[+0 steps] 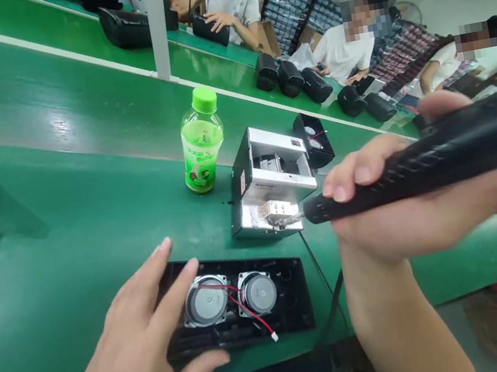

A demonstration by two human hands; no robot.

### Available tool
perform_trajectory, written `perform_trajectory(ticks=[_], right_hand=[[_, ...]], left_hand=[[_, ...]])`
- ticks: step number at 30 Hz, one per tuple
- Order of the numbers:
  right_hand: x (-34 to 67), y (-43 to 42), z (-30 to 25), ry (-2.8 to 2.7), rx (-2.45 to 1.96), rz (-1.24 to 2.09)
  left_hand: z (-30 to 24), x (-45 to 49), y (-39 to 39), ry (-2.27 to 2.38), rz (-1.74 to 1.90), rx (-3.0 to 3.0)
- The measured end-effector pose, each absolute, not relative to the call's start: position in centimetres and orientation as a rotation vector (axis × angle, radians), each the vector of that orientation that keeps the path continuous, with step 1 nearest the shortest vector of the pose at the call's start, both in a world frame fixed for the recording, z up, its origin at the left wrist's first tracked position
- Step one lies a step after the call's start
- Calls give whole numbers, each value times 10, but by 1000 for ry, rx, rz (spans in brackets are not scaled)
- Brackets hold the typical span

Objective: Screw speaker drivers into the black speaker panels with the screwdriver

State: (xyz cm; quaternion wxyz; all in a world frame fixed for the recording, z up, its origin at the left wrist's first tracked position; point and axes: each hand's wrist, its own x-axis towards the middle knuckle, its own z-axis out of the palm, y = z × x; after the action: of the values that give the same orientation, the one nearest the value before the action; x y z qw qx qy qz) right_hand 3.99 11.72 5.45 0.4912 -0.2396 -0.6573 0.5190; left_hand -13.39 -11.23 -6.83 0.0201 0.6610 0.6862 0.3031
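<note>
**Right hand shut round the driver, bit at the feeder.**
My right hand grips an electric screwdriver, its bit touching the screw feeder's front tray. My left hand lies open, fingers spread across the edge of a black speaker panel holding two wired speakers. A green-capped bottle stands beside the feeder on the green bench.
</note>
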Motion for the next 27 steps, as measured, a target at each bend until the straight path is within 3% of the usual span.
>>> perform_trajectory(ticks=[8,15,20,27], right_hand=[[28,134,50,-1377,-474,965],[32,139,56,-1304,-507,951],[56,122,75,-1341,-464,1143],[72,82,95,-1248,-523,1362]], left_hand=[[-67,-133,-109,2103,867,1930],[-71,-137,-111,2086,841,1954],[-63,-139,-107,2109,854,2124],[-14,-96,-71,1866,1273,2104]])
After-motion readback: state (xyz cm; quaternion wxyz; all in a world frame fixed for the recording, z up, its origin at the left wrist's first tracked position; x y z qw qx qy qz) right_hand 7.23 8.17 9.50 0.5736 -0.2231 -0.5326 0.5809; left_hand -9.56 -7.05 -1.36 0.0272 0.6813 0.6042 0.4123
